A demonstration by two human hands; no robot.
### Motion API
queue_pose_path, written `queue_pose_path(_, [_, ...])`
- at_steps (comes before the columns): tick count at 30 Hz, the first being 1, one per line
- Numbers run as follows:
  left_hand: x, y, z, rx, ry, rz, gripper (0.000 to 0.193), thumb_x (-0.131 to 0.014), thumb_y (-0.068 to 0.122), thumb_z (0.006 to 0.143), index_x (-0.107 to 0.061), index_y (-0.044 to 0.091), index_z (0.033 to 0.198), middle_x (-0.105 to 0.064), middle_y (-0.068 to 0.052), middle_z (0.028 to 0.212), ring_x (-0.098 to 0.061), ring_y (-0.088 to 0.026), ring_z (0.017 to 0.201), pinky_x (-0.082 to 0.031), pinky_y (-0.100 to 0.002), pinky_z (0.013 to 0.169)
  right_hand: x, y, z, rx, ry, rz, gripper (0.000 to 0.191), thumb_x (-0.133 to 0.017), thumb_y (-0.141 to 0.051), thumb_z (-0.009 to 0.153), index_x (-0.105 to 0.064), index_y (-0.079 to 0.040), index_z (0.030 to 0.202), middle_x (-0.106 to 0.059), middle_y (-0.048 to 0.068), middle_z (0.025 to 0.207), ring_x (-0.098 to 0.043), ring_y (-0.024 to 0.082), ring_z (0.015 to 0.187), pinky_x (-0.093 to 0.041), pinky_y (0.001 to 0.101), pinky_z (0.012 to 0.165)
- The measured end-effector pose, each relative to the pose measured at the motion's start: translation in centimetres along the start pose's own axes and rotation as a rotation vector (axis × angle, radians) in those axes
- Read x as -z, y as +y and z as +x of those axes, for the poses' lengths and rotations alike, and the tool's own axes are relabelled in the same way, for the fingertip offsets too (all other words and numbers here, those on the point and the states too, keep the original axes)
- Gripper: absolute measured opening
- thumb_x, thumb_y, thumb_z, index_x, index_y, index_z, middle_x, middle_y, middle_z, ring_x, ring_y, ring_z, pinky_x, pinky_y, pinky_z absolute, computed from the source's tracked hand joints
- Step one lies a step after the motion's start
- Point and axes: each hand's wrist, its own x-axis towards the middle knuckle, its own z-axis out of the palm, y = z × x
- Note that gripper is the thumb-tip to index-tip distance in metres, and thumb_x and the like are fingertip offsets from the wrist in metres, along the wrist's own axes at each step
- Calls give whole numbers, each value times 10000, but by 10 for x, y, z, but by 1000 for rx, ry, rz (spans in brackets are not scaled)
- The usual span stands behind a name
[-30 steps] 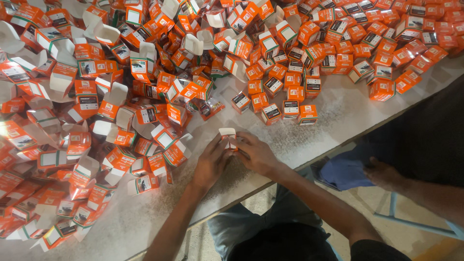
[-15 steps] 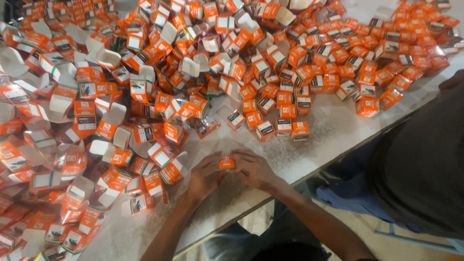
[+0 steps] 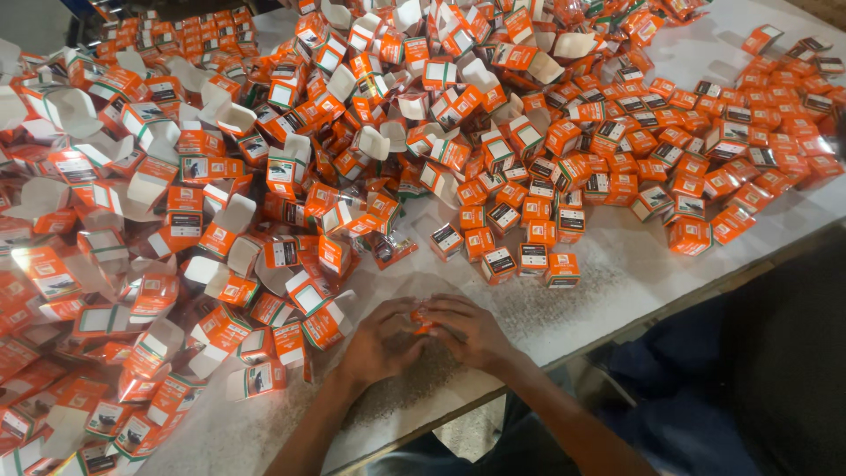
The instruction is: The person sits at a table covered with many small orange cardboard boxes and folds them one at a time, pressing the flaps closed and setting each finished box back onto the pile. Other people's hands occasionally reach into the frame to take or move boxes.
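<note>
both sets of fingers curl tight round one small orange carton (image 3: 424, 323), low in the middle of the frame, so that only a sliver of it shows between them; the left hand (image 3: 381, 342) cups it from the left side and the right hand (image 3: 471, 330) covers it from the right, both closed on it and resting on the white speckled table (image 3: 617, 282); whether its flaps are tucked in i cannot tell; just beyond the knuckles, toward the centre, stand a few closed orange cartons (image 3: 520, 256) in a loose cluster, and more of the same spread in rough rows toward the upper right of the frame; to the left and upper left lies a far larger heap of open cartons (image 3: 176, 220), flaps up and white insides showing; judging by the two groups, a fair share looks closed and set aside, yet the greater part appears still open; a dark cloth (image 3: 705, 379) fills the lower right.
</note>
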Motion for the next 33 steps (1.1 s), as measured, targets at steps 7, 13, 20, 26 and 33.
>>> queue_pose_path(7, [-4, 5, 5, 148, 33, -3, 355, -839, 95, 780, -728, 84, 1118, -729, -140, 1216, -699, -289, 1160, -570, -392, 998, -8, 8, -7, -38, 63, -8, 219, -768, -122, 910, -769, -124, 1128, -743, 60, 1198, -691, 302, 1200, -571, 405, 1004])
queue_pose_path(13, [11, 13, 6, -42, -58, -2, 300, -879, 144, 811, -650, 101, 1000, -710, -114, 1176, -650, -338, 1265, -555, -400, 1012, -5, 8, -5, 28, 90, 9, 203, -762, -76, 868, -745, -99, 1069, -726, 100, 1223, -691, 308, 1197, -579, 391, 988])
queue_pose_path(20, [2, 15, 5, 94, -55, 67, 325, -827, 103, 813, -658, 87, 1090, -651, -125, 1324, -660, -336, 1218, -570, -400, 986, 3, -2, -3, -26, -5, 54, 267, -743, -43, 859, -749, -82, 1123, -701, 117, 1260, -677, 312, 1195, -560, 399, 980])
queue_pose_path(26, [4, 14, 2, 5, -43, 72, 287, -837, 80, 785, -705, 113, 1038, -641, -133, 1361, -663, -345, 1218, -573, -403, 975, 1, -1, -3, -20, 0, 49, 255, -729, -43, 887, -743, -102, 1135, -701, 108, 1278, -683, 313, 1205, -563, 401, 990])
queue_pose_path(33, [-1, 20, 5, 0, -54, 267, 339, -843, 150, 765, -697, 112, 1069, -647, -121, 1311, -661, -337, 1165, -560, -429, 949, 5, -3, -4, 37, -54, -15, 300, -784, -117, 839, -739, -118, 1136, -646, 126, 1338, -640, 341, 1212, -541, 431, 987])
